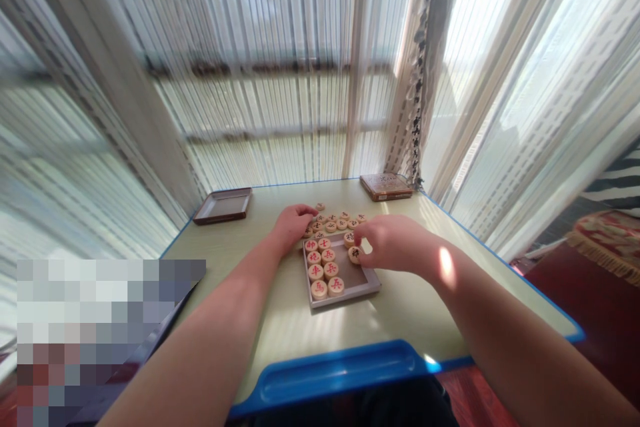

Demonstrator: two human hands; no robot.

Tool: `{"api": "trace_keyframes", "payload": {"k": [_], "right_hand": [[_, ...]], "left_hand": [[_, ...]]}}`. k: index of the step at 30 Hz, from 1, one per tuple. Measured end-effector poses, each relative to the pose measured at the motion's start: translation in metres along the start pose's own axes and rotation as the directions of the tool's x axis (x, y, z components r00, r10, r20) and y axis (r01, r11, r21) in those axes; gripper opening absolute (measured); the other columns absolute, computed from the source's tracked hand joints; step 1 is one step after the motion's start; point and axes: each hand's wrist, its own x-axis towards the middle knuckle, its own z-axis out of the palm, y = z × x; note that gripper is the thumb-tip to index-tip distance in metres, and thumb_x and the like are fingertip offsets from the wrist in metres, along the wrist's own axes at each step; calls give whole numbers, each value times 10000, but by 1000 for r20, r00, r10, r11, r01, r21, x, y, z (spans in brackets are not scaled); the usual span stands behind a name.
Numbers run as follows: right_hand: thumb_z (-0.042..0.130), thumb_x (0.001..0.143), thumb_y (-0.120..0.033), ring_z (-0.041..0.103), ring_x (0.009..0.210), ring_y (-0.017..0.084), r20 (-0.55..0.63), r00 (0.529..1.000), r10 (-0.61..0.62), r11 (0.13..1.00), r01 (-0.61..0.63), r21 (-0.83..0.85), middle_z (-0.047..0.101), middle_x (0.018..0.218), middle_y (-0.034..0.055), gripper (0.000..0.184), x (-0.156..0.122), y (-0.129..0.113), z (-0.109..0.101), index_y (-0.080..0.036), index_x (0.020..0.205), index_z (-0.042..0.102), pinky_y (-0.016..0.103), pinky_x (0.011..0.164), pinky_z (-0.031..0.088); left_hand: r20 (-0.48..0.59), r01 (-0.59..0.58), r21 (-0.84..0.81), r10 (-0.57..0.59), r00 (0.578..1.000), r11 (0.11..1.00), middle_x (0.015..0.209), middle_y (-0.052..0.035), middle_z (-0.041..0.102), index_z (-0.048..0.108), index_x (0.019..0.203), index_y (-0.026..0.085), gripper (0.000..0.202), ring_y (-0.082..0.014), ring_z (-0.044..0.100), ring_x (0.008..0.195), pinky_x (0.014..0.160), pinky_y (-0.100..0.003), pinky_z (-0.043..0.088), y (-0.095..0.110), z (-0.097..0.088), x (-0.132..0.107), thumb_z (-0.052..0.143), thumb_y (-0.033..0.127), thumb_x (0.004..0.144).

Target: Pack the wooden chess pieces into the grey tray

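Observation:
A shallow grey tray [367,281] lies mid-table with several round wooden chess pieces [324,272] laid in two columns, red characters up. My right hand [393,245] hovers over the tray's far right part, fingers pinched on a wooden piece [355,254] with a dark character. My left hand [294,221] rests beyond the tray's far left corner, fingers curled on the loose pieces [341,221] scattered on the table behind the tray; what it grips is hidden.
The pale table [240,260] has a blue rim and a blue groove [333,370] at the near edge. A dark empty lid [223,205] sits far left, a wooden box [386,186] far right. Sheer curtains surround the table. A blurred patch covers the lower left.

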Motion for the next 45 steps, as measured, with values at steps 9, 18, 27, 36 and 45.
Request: {"api": "trace_keyframes", "payload": {"k": [9,18,27,36,45], "right_hand": [[545,639,-357,550,678,164,8,995,-101,994,100,41,633,772,17,240,-8,-5,-2,-266,833,653,247,534,321],[528,648,-319,561,663,170,49,982,-182,982,179,56,648,750,7,225,-5,-6,11,-296,821,670,251,513,324],[524,632,-326,548,648,167,13,978,-210,976,209,57,643,727,3,236,-5,-6,11,-282,821,658,248,507,314],[548,610,-366,538,646,166,26,982,-185,981,183,67,630,722,18,244,-6,-7,10,-239,795,643,246,500,316],[543,608,-321,548,668,164,96,977,-191,976,179,123,634,768,12,257,-7,-7,7,-262,836,647,240,524,350]], "left_hand": [[4,-21,44,21,1000,999,776,-36,678,680,815,175,232,-136,575,672,595,-225,430,1,0,0,516,237,662],[9,-39,65,38,999,997,786,-32,681,678,816,184,224,-144,583,705,643,-238,438,-1,0,0,523,263,675],[23,-59,66,58,998,996,792,-34,681,676,814,177,227,-144,586,713,640,-234,439,-3,0,1,521,261,670],[27,-61,82,59,998,995,793,-33,681,676,817,179,227,-146,589,722,643,-234,439,1,-1,-1,518,256,672],[29,-58,77,56,998,995,779,-35,677,676,824,176,238,-146,583,707,628,-232,437,-1,0,0,511,271,681]]}}
